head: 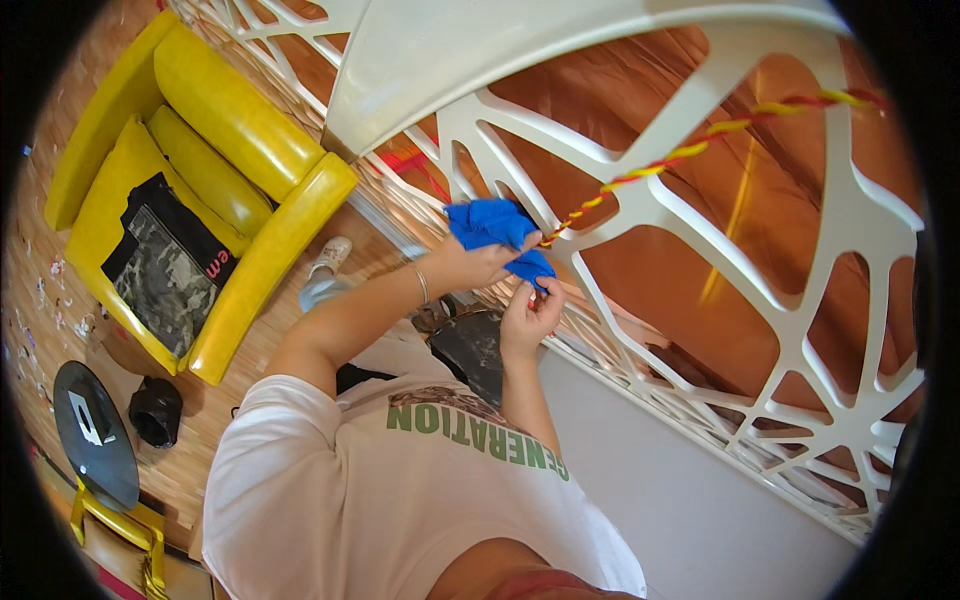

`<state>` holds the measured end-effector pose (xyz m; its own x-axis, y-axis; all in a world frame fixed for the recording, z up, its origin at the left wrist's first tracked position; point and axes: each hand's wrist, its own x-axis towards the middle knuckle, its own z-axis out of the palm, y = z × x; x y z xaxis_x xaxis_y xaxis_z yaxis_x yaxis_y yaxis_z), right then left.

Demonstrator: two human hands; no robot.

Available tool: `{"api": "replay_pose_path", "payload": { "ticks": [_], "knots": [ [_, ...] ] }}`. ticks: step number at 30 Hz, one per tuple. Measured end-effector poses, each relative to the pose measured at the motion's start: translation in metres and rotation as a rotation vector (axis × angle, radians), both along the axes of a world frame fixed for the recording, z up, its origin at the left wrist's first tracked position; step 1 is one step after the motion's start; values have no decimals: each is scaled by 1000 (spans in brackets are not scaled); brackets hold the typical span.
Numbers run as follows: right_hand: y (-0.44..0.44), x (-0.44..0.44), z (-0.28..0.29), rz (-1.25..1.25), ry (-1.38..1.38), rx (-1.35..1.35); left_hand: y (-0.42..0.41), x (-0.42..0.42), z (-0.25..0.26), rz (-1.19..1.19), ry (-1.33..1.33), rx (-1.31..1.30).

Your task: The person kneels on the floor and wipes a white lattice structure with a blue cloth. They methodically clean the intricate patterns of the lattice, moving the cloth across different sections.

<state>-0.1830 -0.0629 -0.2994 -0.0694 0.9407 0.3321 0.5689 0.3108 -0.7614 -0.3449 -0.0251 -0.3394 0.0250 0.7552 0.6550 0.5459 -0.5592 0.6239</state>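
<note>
A crumpled blue cloth is bunched in front of the white lattice panel. My left hand, with a bangle at its wrist, grips the cloth from below. The thumb and finger of my right hand pinch the cloth's lower corner, and small red bits show beside these fingers. A twisted red and yellow cord slants from the upper right down to the cloth by my left fingertips. Its end is hidden there, and I cannot tell whether it passes behind the cloth.
A yellow armchair holds a black and camouflage garment. Near it are a round dark table and a black bag. Scraps litter the wooden floor. A dark, worn surface lies below my hands. Brown material shows through the lattice.
</note>
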Motion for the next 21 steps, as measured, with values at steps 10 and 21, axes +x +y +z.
{"api": "replay_pose_path", "payload": {
  "ticks": [10,21],
  "knots": [
    [-5,-24,26,80,-144,163,5,-3,2,111,238,-139],
    [-18,31,23,-47,-91,140,-46,12,14,-177,-27,-458]
  ]
}}
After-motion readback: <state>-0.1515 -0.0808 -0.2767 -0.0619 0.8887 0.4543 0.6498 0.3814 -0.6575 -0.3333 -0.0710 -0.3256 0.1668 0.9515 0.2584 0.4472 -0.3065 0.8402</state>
